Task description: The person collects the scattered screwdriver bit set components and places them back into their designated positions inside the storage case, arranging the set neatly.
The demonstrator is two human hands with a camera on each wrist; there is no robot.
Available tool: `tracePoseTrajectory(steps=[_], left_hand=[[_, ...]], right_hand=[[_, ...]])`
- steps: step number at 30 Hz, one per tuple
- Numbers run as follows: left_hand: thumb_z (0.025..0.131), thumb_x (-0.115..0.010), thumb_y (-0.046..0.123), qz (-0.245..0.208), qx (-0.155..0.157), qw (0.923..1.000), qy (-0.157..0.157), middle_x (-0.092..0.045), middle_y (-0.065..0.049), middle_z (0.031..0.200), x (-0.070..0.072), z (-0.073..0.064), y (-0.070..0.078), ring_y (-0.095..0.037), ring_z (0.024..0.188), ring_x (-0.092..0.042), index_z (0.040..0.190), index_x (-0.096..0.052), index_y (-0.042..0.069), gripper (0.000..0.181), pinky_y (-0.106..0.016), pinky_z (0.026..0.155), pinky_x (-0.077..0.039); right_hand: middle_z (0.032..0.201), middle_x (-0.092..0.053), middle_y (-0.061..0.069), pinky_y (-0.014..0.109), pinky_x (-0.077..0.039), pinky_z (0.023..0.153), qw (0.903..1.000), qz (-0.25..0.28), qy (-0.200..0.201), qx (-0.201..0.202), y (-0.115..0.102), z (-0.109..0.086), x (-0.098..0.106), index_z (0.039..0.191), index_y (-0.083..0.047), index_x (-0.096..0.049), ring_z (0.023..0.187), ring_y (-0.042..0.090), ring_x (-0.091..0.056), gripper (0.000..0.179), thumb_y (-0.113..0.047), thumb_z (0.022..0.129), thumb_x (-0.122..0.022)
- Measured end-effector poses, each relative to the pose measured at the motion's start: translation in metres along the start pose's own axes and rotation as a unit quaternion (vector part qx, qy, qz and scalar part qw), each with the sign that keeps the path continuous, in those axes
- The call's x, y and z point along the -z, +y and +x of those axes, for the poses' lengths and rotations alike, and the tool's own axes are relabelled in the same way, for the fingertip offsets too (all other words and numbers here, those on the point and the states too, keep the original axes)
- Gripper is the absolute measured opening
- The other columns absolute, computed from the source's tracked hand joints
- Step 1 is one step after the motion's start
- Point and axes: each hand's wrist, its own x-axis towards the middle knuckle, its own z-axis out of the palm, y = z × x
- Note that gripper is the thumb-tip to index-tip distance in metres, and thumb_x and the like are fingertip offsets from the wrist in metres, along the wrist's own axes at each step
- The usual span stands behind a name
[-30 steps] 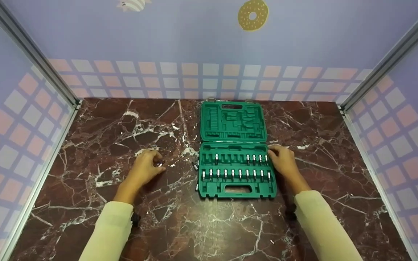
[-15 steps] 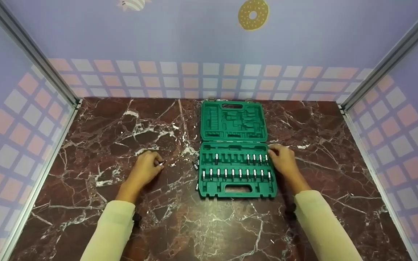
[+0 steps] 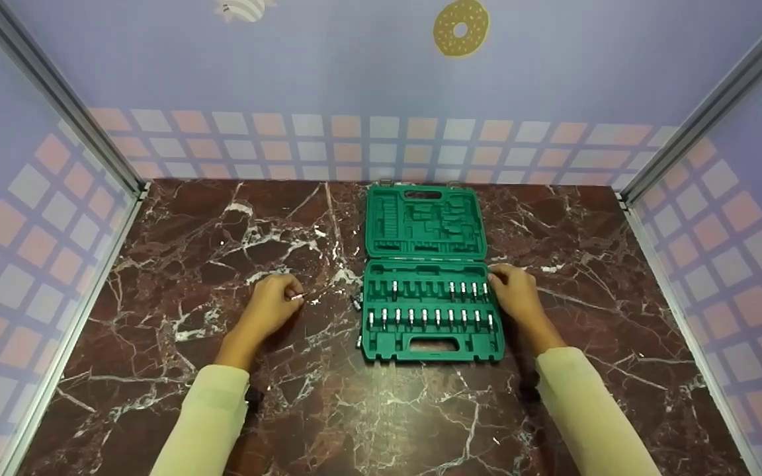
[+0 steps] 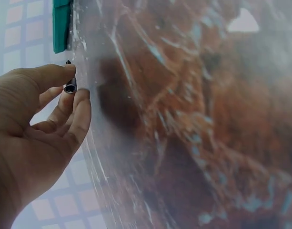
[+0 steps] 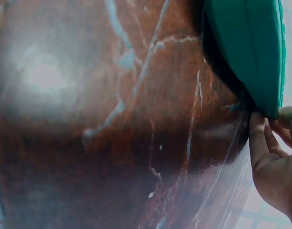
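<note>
A green socket case lies unfolded on the marbled tabletop, with two rows of small metal bit sockets in its near half. To its left, my left hand pinches one bit socket between thumb and fingers. The hollow silver end of that piece faces the left wrist camera, and its dark tip points away. My right hand holds the case's right edge near the hinge. In the right wrist view, the thumb lies above and the fingers below the green edge.
The far half of the case, its moulded lid, lies flat toward the back wall. Small metal pieces sit along the case's left side. Patterned wall panels enclose the marbled tabletop at the back and both sides.
The left hand's thumb and fingers have closed on the bit socket, and the hand has shifted slightly right. My right hand and the case have stayed in place.
</note>
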Motion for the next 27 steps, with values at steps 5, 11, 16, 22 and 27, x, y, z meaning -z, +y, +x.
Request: tracePoseTrajectory(steps=[5, 11, 16, 22, 27], left_hand=[[0.082, -0.076, -0.004, -0.020, 0.001, 0.9998, 0.006, -0.069, -0.014, 0.087, 0.003, 0.002, 0.007, -0.028, 0.084, -0.066, 0.087, -0.071, 0.001, 0.009, -0.038, 0.079, -0.054], [0.081, -0.076, -0.004, -0.031, -0.003, 0.9994, 0.016, -0.069, -0.015, 0.090, 0.007, 0.006, 0.019, -0.028, 0.082, -0.068, 0.089, -0.073, 0.000, 0.009, -0.034, 0.075, -0.057], [0.081, -0.077, -0.003, -0.036, -0.011, 0.9990, 0.025, -0.066, -0.014, 0.087, 0.008, 0.008, 0.033, -0.030, 0.081, -0.069, 0.090, -0.076, 0.001, 0.009, -0.033, 0.073, -0.057], [0.081, -0.080, -0.005, -0.045, -0.034, 0.9977, 0.038, -0.066, -0.014, 0.085, 0.004, 0.008, 0.046, -0.026, 0.077, -0.068, 0.089, -0.077, -0.001, 0.010, -0.030, 0.070, -0.056], [0.079, -0.079, -0.007, -0.063, -0.064, 0.9949, 0.048, -0.068, -0.012, 0.084, 0.002, 0.011, 0.058, -0.023, 0.074, -0.067, 0.086, -0.077, 0.001, 0.011, -0.024, 0.067, -0.054]], right_hand=[[0.123, -0.071, 0.027, 0.056, -0.053, 0.098, 1.0000, 0.001, 0.004, -0.004, -0.001, 0.002, 0.001, 0.119, 0.006, -0.072, 0.115, 0.043, -0.067, 0.024, -0.007, 0.101, -0.064], [0.125, -0.070, 0.026, 0.057, -0.051, 0.102, 0.9999, -0.002, 0.003, -0.010, -0.001, 0.004, 0.002, 0.120, 0.006, -0.071, 0.119, 0.044, -0.065, 0.024, -0.007, 0.101, -0.064], [0.124, -0.070, 0.027, 0.058, -0.050, 0.103, 0.9999, -0.004, 0.011, -0.003, -0.001, 0.003, 0.001, 0.119, 0.005, -0.072, 0.120, 0.044, -0.065, 0.024, -0.007, 0.100, -0.065], [0.118, -0.072, 0.026, 0.059, -0.051, 0.099, 0.9995, -0.008, 0.021, 0.021, 0.002, 0.001, -0.002, 0.115, 0.005, -0.074, 0.115, 0.045, -0.067, 0.021, -0.006, 0.098, -0.066], [0.123, -0.071, 0.027, 0.058, -0.051, 0.101, 0.9999, -0.006, 0.008, 0.011, 0.002, 0.000, -0.001, 0.120, 0.005, -0.072, 0.118, 0.044, -0.065, 0.024, -0.007, 0.100, -0.065]])
